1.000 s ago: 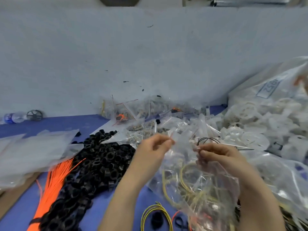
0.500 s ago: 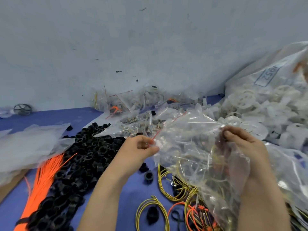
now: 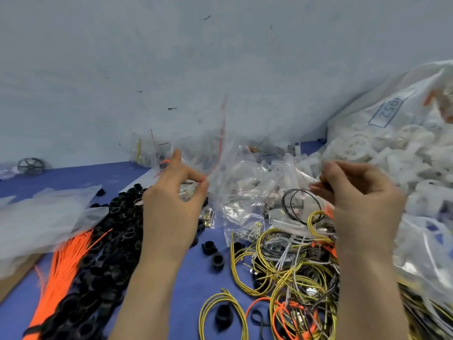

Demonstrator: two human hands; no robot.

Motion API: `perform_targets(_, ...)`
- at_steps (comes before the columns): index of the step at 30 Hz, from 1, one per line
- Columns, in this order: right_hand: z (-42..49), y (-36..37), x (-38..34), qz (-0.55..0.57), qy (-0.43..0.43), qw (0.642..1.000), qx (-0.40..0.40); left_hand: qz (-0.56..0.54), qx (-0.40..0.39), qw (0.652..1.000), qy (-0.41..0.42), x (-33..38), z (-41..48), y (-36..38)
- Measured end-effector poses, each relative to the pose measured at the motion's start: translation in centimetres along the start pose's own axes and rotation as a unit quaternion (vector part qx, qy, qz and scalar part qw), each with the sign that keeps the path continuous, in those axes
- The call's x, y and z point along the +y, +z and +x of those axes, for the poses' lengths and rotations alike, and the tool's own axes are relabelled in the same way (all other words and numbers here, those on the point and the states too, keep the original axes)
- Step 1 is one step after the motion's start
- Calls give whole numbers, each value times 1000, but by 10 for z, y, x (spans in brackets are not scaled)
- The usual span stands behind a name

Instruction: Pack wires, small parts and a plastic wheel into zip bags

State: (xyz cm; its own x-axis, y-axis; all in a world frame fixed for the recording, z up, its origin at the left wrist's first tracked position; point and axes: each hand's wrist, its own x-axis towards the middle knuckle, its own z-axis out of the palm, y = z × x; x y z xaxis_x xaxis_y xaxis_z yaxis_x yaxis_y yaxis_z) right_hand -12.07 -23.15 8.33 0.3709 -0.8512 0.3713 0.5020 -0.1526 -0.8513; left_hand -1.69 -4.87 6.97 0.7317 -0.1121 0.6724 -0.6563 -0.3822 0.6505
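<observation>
My left hand (image 3: 176,200) pinches the edge of a clear zip bag (image 3: 220,153) between thumb and forefinger. The bag is blurred, and its red zip strip streaks upward against the wall. My right hand (image 3: 355,192) has curled fingers that pinch the top of a black wire loop (image 3: 301,204), which hangs below them. Whether bag plastic also lies between those fingers I cannot tell. Yellow, grey and orange wires (image 3: 282,266) lie tangled on the blue table below both hands. White plastic wheels (image 3: 355,146) fill a big bag at the right.
A heap of small black parts (image 3: 110,241) and a bundle of orange ties (image 3: 61,261) lie left of my left arm. Empty clear bags (image 3: 41,217) sit at far left. Filled zip bags (image 3: 250,173) pile against the wall. A black wheel (image 3: 31,165) stands far left.
The bag that both hands held low over the wires has swung up and left. The wire tangle and the black loop now show uncovered. My hands have spread apart.
</observation>
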Motion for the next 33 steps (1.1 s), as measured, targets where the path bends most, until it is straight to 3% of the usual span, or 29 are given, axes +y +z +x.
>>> perform_targets(5, -26, 29, -31, 48, -39, 974, -219, 69, -163, 982, 70, 17, -6, 8)
perform_targets(7, -32, 40, -27, -32, -73, 970, -229, 73, -219, 970, 82, 23, -6, 7)
perform_targets(10, -35, 49, -14, -239, -133, 940, -203, 44, -275, 955, 99, 32, -6, 0)
perform_targets(12, -35, 51, -7, -290, -129, 930, -188, 22, -293, 951, 102, 35, -6, -4)
perform_targets(16, -35, 50, -8, -224, -140, 944, -196, 35, -235, 969, 71, 28, -4, -7)
perform_targets(20, -29, 48, -4, -70, -165, 984, 3, 24, -123, 992, 8, 15, 1, -16)
perform_targets(21, -26, 47, 4, -80, -152, 984, 39, 13, -99, 995, -10, 12, 3, -19)
perform_targets(23, -20, 45, 30, -202, -82, 976, -10, -11, -64, 997, -51, 8, 7, -24)
perform_targets(25, -20, 42, 65, -343, 11, 924, -168, -34, -47, 995, -82, 4, 9, -26)
perform_targets(28, -30, 41, 110, -431, 57, 829, -351, -52, -49, 992, -100, 4, 8, -27)
perform_targets(31, -37, 44, 128, -518, 62, 740, -424, -65, -55, 990, -110, 6, 8, -27)
perform_targets(33, -39, 44, 132, -555, 67, 702, -442, -66, -56, 990, -115, 8, 8, -27)
